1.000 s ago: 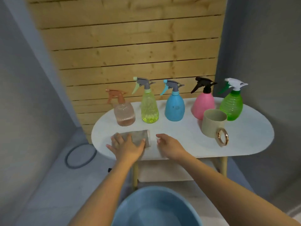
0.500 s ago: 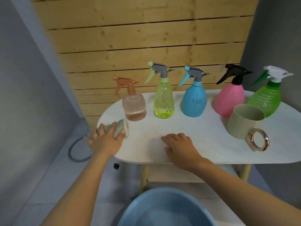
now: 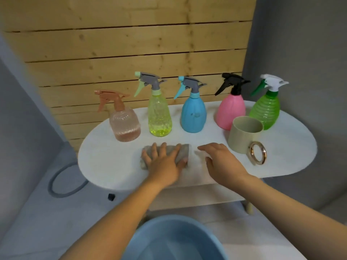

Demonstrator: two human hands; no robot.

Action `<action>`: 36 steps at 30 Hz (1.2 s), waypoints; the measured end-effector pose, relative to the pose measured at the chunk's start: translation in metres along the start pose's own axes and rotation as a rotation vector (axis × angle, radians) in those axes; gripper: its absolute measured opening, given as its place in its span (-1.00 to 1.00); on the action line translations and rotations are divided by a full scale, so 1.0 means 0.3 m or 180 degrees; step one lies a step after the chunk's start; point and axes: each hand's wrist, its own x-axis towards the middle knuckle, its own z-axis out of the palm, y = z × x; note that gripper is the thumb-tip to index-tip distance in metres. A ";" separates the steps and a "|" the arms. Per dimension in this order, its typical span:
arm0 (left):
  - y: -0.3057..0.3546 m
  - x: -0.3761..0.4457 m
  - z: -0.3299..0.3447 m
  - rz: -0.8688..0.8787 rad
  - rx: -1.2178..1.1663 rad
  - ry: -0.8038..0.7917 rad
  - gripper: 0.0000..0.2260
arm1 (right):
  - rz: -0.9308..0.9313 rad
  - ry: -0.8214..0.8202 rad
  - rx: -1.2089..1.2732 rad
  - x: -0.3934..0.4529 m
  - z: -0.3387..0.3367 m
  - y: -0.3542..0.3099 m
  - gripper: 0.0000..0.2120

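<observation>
A grey cloth [image 3: 183, 152] lies flat on the white oval table [image 3: 105, 162], near its front middle. My left hand [image 3: 163, 162] presses down on the cloth with fingers spread and straight, the thumb at the cloth's right edge. My right hand [image 3: 221, 162] rests on the bare tabletop just right of the cloth, fingers relaxed and holding nothing.
Along the table's back stand several spray bottles: peach [image 3: 124, 124], yellow-green [image 3: 159, 117], blue [image 3: 193, 113], pink [image 3: 231, 111], green [image 3: 266, 109]. A beige mug [image 3: 244, 136] with a gold ring handle sits at the right. A blue basin [image 3: 174, 239] is on the floor below me.
My left hand has slid the cloth from the table's left edge back rightward to the front middle. My right hand stayed on the tabletop.
</observation>
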 end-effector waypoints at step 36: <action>0.484 0.172 0.071 0.0116 0.0071 -0.0069 -0.49 | 0.1465 0.1571 0.0984 -0.178 -0.263 0.410 -0.76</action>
